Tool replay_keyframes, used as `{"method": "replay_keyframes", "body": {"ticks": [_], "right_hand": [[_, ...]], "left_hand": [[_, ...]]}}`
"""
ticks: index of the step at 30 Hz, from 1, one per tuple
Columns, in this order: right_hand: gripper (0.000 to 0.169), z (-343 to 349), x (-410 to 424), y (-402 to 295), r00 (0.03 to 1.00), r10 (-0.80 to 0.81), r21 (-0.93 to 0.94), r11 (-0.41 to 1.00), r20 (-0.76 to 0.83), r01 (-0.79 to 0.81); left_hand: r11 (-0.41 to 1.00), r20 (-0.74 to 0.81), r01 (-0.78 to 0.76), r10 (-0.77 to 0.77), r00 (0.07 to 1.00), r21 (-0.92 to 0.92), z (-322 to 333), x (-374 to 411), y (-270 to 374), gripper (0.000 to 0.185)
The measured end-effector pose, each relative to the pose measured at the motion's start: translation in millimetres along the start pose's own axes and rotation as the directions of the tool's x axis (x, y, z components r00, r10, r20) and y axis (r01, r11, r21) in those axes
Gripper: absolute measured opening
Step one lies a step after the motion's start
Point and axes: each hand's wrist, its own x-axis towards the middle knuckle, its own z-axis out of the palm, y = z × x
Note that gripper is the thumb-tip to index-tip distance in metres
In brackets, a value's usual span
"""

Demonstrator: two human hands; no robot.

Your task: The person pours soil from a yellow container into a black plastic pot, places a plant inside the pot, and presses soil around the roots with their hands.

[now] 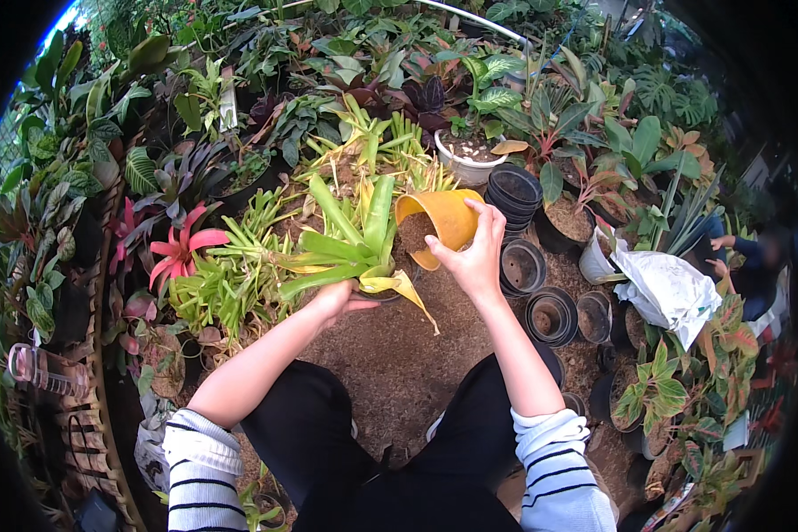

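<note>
Tipped on its side, a yellow plastic pot (457, 223) with brown soil at its mouth is gripped by my right hand (475, 256). Its opening faces left, towards a green bromeliad (352, 249) with broad leaves and some yellowed lower ones. Under that plant, my left hand (336, 299) holds a dark pot (389, 297), mostly hidden by the leaves. A withered yellow leaf (409, 292) hangs over its near side. Bare brown ground (399, 372) lies below, between my knees.
Stacked black pots (513, 193) and loose nested pots (550, 316) stand to the right. Cut green leaves (219, 292) are heaped at left beside a pink bromeliad (183, 246). A white plastic bag (668, 289) rests at right. Farther right sits another person (755, 266).
</note>
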Motion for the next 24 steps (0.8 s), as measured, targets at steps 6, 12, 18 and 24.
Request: {"method": "replay_keyframes", "body": {"ticks": [6,12,18,24], "right_hand": [[0.078,0.4,-2.2,-2.0,0.999,-0.036,-0.001,0.999,-0.035,0.036],[0.082,-0.2,-1.3,-0.5,0.998,-0.056,0.025,0.998,-0.04,0.057],[0.082,1.0,-1.7,3.3,0.998,-0.053,0.004,0.999,-0.035,0.053],[0.082,0.4,-1.4,2.5,0.998,-0.046,-0.006,0.999,-0.051,0.046]], "left_hand": [[1.0,-0.047,-0.016,0.016,0.999,-0.006,1.6,-3.4,3.4,0.046],[1.0,-0.044,-0.03,0.03,0.999,0.004,1.5,-2.0,3.2,0.04],[0.999,-0.037,-0.039,0.039,0.999,0.007,3.1,-4.7,5.1,0.041],[0.996,0.032,0.004,-0.007,0.999,0.09,-2.7,-1.6,1.6,0.045]]}}
